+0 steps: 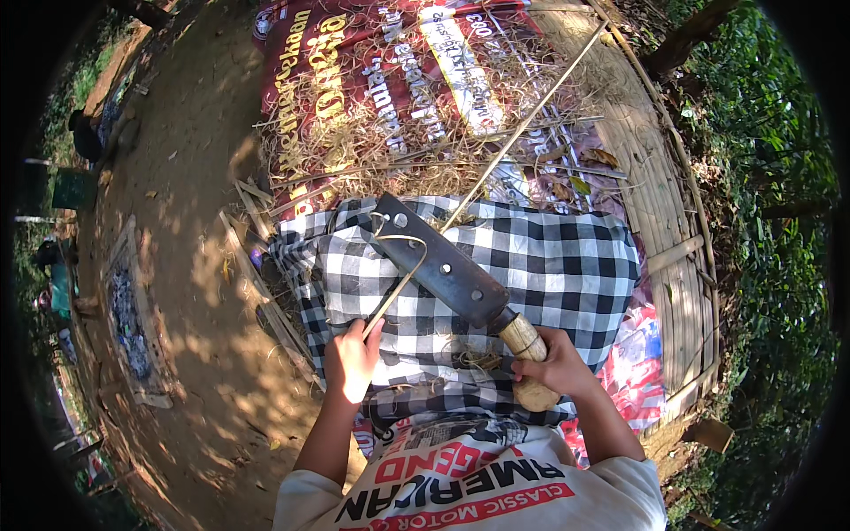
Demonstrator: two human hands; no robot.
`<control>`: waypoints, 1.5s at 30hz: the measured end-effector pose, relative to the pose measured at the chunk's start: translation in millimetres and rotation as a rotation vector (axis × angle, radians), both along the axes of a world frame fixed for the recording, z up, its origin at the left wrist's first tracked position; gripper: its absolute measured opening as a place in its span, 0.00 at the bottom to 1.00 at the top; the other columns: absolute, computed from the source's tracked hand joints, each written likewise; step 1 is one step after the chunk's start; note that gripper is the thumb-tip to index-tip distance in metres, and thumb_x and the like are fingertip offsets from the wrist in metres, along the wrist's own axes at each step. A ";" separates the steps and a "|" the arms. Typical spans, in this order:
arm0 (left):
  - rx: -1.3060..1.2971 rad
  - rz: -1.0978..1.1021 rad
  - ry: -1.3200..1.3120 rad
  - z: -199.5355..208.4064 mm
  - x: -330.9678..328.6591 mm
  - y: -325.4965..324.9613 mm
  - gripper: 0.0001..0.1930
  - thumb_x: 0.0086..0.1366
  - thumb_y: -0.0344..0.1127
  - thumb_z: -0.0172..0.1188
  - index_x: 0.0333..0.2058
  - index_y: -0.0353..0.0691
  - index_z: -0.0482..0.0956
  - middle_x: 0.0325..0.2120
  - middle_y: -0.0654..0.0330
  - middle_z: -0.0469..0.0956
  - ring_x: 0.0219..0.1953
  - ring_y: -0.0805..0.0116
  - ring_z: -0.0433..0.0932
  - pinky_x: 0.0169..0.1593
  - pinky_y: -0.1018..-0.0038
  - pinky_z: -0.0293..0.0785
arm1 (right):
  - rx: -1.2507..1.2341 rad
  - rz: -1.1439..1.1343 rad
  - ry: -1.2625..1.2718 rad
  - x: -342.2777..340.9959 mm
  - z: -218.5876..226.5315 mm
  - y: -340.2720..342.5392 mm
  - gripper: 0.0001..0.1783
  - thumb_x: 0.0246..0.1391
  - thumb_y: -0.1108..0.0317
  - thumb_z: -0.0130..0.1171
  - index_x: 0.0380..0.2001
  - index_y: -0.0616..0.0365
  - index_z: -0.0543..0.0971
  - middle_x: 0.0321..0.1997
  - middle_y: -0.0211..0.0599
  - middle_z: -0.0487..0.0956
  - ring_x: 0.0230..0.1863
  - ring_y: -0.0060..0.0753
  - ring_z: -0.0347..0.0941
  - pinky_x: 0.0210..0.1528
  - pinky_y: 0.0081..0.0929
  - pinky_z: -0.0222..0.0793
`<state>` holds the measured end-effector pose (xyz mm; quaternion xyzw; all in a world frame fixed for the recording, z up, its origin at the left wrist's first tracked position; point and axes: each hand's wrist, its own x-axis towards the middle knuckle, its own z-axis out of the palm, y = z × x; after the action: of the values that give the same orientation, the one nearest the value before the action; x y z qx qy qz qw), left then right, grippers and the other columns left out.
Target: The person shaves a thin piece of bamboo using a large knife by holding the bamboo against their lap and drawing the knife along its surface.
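Observation:
A broad dark cleaver-like knife (447,270) with holes in its blade lies slantwise over my lap, its blade pointing up and left. My right hand (556,365) is wrapped round its pale wooden handle. In my closed left hand (354,361) is the near end of a thin bamboo strip (527,124), which passes at the blade and reaches far to the upper right. A pale thin curl (414,241) bends over the blade's upper part. Whether it is still joined to the strip, I cannot tell. Beneath both hands, a black-and-white checked cloth (558,274) covers my legs.
Ahead, a dark red printed banner (345,97) is strewn with curly shavings (354,164). It lies on a slatted bamboo platform (660,177), with green plants (770,177) beyond its right edge. Bare earth (199,265) and an ash-filled framed pit (131,310) are on the left.

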<state>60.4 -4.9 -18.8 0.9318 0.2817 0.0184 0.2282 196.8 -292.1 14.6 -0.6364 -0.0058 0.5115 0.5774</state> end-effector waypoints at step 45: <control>-0.537 0.111 0.242 16.4 8.1 19.4 0.15 0.52 0.40 0.69 0.20 0.36 0.74 0.13 0.57 0.74 0.17 0.68 0.76 0.24 0.71 0.71 | -0.018 0.042 0.085 -20.5 -7.3 8.8 0.15 0.42 0.82 0.59 0.38 0.73 0.75 0.27 0.38 0.79 0.26 0.28 0.78 0.30 0.27 0.74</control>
<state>68.5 14.5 -2.4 0.8166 0.3523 -0.1556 0.4299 176.3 -283.2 7.4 -0.6191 0.0100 0.5500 0.5605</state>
